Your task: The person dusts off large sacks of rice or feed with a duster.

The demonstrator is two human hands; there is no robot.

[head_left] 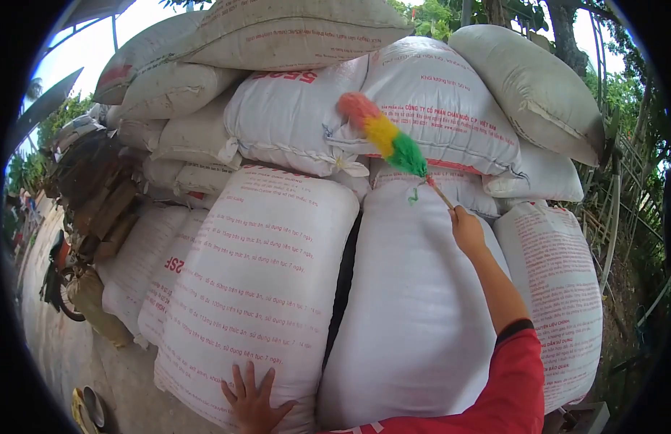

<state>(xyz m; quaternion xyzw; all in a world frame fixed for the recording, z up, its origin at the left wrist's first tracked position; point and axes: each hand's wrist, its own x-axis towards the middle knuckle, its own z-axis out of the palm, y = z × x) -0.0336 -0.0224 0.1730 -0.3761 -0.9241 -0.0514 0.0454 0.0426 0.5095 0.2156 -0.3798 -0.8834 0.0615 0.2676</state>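
Note:
My right hand [468,226] is closed around the thin wooden handle of a feather duster [382,135]. Its fluffy head, banded red, yellow and green, rests against or just in front of a stuffed white sack [437,94] with red print in the upper row. Fingers spread, my left hand [256,400] lies flat on the lower part of a tall printed sack [256,267]. Below the duster stands another tall, mostly plain white sack [419,304], with my right forearm stretched across its right side.
More full sacks [299,40] are piled on top and at the right [556,289]. Stacked brown boards or cardboard [97,188] stand at the left, beside a wheel and a concrete path [111,369]. Trees and thin poles rise behind the right side.

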